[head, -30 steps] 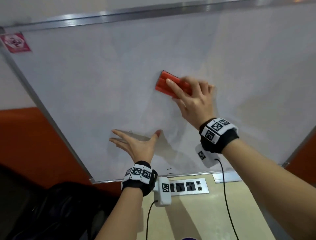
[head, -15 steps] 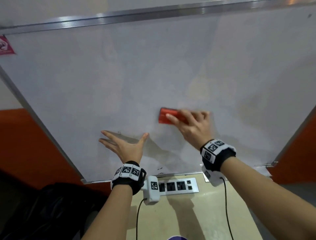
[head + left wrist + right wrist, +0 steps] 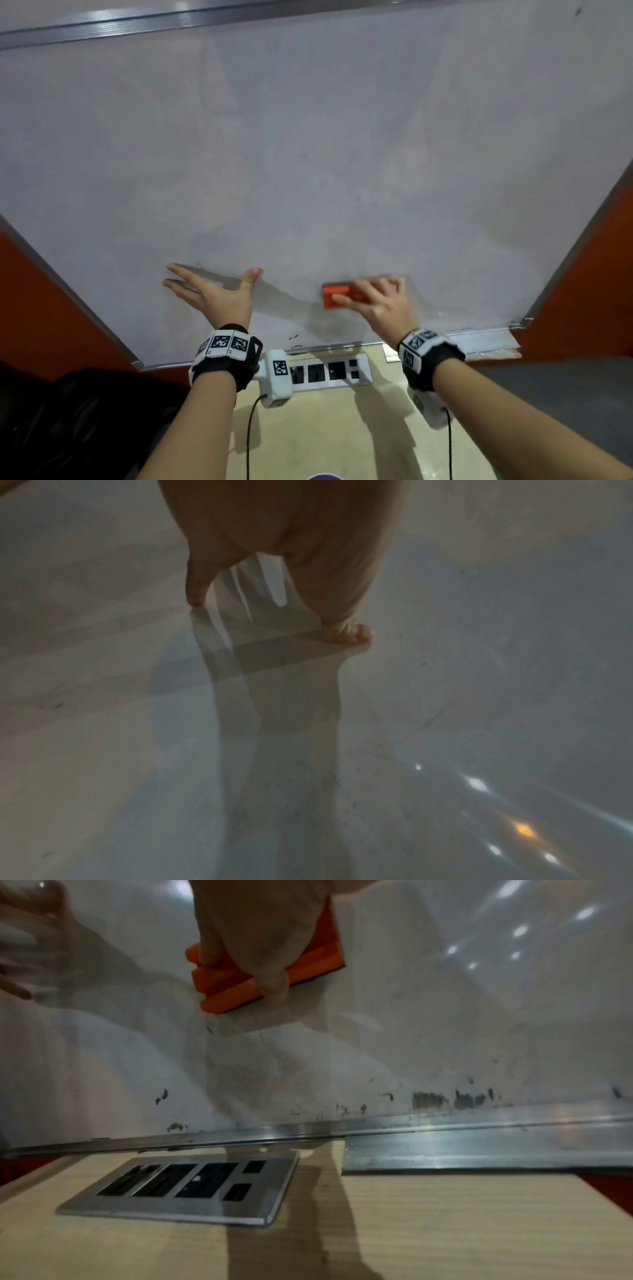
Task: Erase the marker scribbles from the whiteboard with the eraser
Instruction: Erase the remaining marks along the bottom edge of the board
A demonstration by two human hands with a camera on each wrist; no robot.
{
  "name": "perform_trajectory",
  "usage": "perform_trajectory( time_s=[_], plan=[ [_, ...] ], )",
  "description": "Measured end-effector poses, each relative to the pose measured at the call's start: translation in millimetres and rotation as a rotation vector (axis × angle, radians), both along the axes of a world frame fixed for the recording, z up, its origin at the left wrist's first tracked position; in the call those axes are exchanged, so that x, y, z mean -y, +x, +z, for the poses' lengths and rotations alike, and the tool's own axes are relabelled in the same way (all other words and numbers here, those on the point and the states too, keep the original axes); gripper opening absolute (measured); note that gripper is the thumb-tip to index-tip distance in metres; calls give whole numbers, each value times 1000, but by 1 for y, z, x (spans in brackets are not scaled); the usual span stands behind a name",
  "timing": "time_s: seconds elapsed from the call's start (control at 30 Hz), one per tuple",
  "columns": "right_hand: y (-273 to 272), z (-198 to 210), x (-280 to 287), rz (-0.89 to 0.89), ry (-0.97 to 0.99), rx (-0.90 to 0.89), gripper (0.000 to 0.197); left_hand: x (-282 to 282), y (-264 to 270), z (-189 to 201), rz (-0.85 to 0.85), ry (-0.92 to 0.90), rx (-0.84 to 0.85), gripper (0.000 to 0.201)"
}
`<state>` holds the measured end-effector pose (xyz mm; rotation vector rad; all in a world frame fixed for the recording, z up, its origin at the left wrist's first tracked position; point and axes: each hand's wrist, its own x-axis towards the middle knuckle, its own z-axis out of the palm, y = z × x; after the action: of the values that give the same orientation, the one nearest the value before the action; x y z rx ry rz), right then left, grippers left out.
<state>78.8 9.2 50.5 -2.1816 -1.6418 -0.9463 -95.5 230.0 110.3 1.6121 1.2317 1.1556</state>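
Right hand (image 3: 378, 303) fingers clamped across rigid, light orange plastic eraser (image 3: 263, 969); left hand (image 3: 214, 294) splayed flat, steadying slick whiteboard (image 3: 308, 154).

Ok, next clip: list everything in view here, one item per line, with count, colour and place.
whiteboard: one, white with a metal frame, upright ahead
eraser: one, red-orange, against the lower board
marker residue: several dark smudges along the bottom edge of the board
socket panel: one, silver with black slots, set in the tabletop
table: one, pale wood, below the board
wrist bands: two, black and white, one per wrist
left hand: fingers spread, touching the board
right hand: gripping the eraser
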Motion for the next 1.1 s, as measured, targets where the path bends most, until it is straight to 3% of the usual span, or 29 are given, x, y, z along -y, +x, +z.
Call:
perform_trajectory(
  time_s=[0.07, 0.17, 0.27, 0.37, 0.5, 0.67, 0.87, 1.1],
  plan=[
    [-4, -17, 19, -38, -145, -117, 78, 2, 2, 3, -1, -1, -42, 134],
    [-10, -16, 29, -100, -152, -211, 85, 14, 8, 11, 50, 18, -92, 121],
    [-9, -13, 36, -89, -131, -240, 90, 49, 21, 17, 128, 174, -107, 85],
    [4, -15, 56, -33, -199, -268, 95, 108, 44, 8, -12, 339, -184, 50],
    [26, -20, 97, -36, -286, -301, 94, 175, 74, -29, -522, 389, -357, 45],
    [51, -29, 145, -112, -457, -429, 107, 221, 103, -63, -888, 207, -485, 33],
    [66, -58, 184, -186, -586, -570, 113, 254, 123, -93, -963, 84, -529, 25],
    [83, -70, 206, -307, -464, -707, 98, 268, 138, -115, -989, 82, -594, 35]
  ],
)
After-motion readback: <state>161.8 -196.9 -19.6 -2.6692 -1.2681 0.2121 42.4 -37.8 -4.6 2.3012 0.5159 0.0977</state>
